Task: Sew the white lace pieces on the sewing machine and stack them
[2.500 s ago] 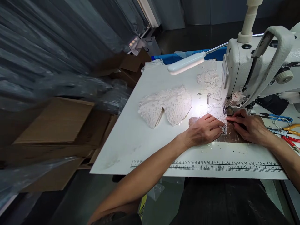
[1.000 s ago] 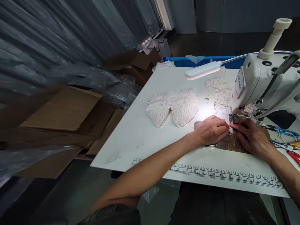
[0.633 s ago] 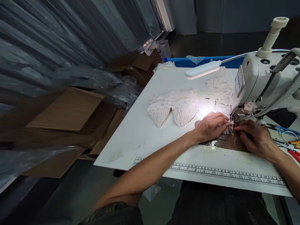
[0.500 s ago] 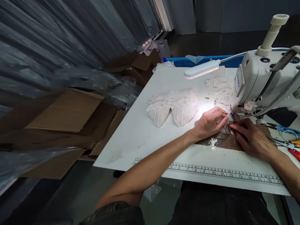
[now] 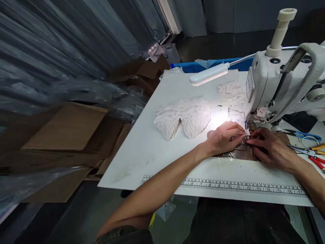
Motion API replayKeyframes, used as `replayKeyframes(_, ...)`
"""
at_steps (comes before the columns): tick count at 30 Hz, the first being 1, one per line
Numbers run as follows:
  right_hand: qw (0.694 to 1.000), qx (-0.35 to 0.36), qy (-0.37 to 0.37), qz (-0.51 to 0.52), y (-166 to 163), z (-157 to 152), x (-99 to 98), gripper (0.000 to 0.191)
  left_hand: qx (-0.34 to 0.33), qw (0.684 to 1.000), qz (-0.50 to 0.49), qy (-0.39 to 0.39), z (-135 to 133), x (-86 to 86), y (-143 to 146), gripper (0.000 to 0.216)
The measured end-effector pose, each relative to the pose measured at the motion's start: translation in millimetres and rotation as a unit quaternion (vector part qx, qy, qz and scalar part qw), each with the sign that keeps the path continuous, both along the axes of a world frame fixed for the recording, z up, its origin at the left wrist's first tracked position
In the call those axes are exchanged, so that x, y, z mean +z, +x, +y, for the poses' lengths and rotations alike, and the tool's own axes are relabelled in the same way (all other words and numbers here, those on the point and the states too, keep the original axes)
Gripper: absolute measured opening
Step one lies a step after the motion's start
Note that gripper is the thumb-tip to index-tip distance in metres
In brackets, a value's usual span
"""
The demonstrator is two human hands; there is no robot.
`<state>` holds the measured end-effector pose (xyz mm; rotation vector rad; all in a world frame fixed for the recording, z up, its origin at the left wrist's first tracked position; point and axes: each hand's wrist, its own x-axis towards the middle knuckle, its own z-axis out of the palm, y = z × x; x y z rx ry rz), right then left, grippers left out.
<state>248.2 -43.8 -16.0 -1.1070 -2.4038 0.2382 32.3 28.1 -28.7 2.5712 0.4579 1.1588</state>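
Note:
A strip of white lace (image 5: 236, 103) runs across the table into the needle area of the white sewing machine (image 5: 262, 81). Just in front of the needle, my left hand (image 5: 225, 137) pinches the lace edge between thumb and fingers. Close on its right, my right hand (image 5: 270, 149) has its fingertips closed on the same lace, beside the presser foot. Both hands rest over a brown, shiny plate (image 5: 236, 154). Fingers hide most of the lace at the needle. To the left lies a gathered white lace piece (image 5: 182, 117), flat and apart from my hands.
A lamp (image 5: 209, 74) lights the needle area. Blue-handled snips (image 5: 307, 135) and red-handled pliers (image 5: 316, 162) lie right of my right hand. A printed ruler (image 5: 228, 186) lines the table's front edge. Cardboard boxes (image 5: 66, 127) stand at the left.
The whole view has shifted slightly, so the table and machine sit further left. Less lace shows in front of the needle between my fingers. Both hands stay at the presser foot.

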Motion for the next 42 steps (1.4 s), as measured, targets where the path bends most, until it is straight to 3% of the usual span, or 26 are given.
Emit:
replayKeyframes(4, 0.999, -0.023, -0.029, 0.025, 6, 0, 2.2, 0.032, 0.004, 0.996, 0.073, 0.058, 0, -2.9, -2, 0.020)
replayKeyframes(9, 0.992, -0.117, -0.031, 0.027, 11, 0, -6.4, 0.038, 0.024, 0.985, 0.123, 0.120, -1, -6.8, -2, 0.024)
replayKeyframes(13, 0.994, -0.105, 0.028, -0.004, 7, 0, -19.4, 0.040, 0.058, 0.975, 0.107, 0.185, -4, -6.2, -1, 0.025)
replayKeyframes(21, 0.994, -0.104, 0.025, -0.012, 7, 0, -22.8, 0.041, 0.054, 0.957, 0.157, 0.240, -6, -3.0, -2, 0.021)
replayKeyframes(31, 0.995, -0.087, 0.045, -0.008, 6, 0, -17.2, 0.038, 0.029, 0.949, 0.249, 0.191, -18, 4.3, -6, 0.027)
replayKeyframes(35, 0.997, -0.056, 0.043, -0.004, 8, 2, -14.5, 0.035, 0.031, 0.951, 0.251, 0.177, -21, 3.7, -6, 0.031)
replayKeyframes(42, 0.998, -0.065, 0.016, -0.014, 7, 0, -17.8, 0.035, 0.023, 0.947, 0.260, 0.188, -14, 10.0, -1, 0.034)
